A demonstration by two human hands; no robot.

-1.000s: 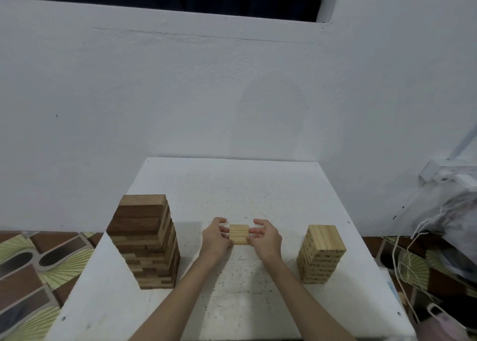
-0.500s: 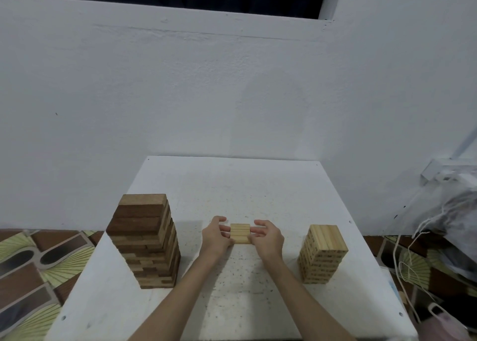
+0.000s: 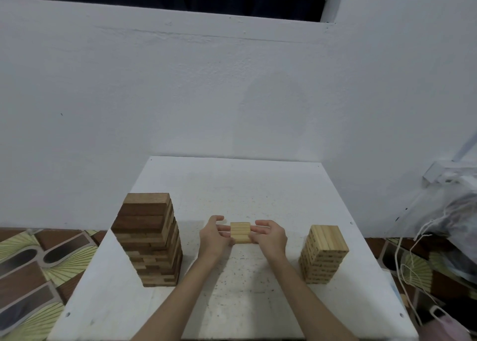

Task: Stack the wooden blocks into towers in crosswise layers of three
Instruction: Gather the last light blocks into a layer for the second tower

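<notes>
Both hands (fingers straight) against block layer (image 3: pixel 240 232)

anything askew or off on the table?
Mostly tidy. The dark tower has ragged lower layers, with block ends jutting unevenly. The light tower looks square, as do the blocks between both hands.

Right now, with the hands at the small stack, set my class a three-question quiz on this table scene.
1. True or false: the dark tower is shorter than the pale tower.
2. What lies between the left hand and right hand? A) small block stack B) a cup C) nothing
3. Fill in: all towers stand on a white ____.

Key: 1 false; 2 A; 3 table.
</notes>
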